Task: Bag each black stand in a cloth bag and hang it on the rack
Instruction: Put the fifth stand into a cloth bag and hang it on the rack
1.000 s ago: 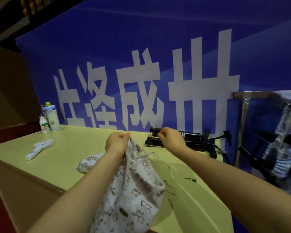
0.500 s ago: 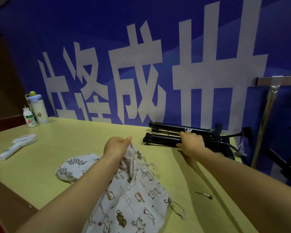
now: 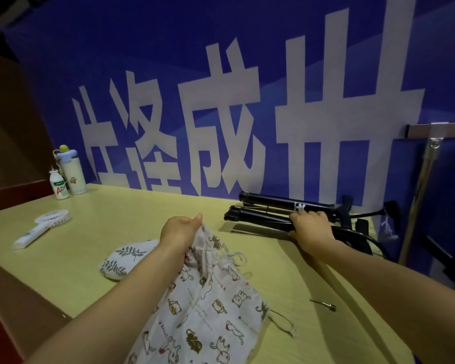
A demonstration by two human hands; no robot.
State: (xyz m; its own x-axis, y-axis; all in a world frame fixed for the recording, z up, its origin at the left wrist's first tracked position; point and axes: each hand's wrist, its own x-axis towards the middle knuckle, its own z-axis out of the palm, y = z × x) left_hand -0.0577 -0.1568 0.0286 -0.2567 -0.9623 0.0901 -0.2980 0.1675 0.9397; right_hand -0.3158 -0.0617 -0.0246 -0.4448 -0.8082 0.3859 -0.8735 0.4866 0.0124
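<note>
My left hand (image 3: pixel 180 230) grips the mouth of a white cloth bag with cat prints (image 3: pixel 202 303), which lies on the yellow table (image 3: pixel 95 232) and trails toward me. Two folded black stands lie at the table's back right against the blue banner. My right hand (image 3: pixel 310 229) is closed around the nearer black stand (image 3: pixel 258 219); the farther black stand (image 3: pixel 273 202) lies just behind it. A second cloth bag with leaf prints (image 3: pixel 125 258) lies flat to the left of my left arm. The metal rack (image 3: pixel 431 132) stands at the right edge.
A white bottle (image 3: pixel 72 172) and a small drink bottle (image 3: pixel 59 185) stand at the table's back left. A white hand-held fan (image 3: pixel 41 228) lies left of centre. A small metal clip (image 3: pixel 323 304) lies near my right forearm. More dark stands sit below the rack at the right.
My right hand let go of the bag's mouth, reached right to the black stands and closed on the nearer one. My left hand lowered the cat-print bag onto the table.
</note>
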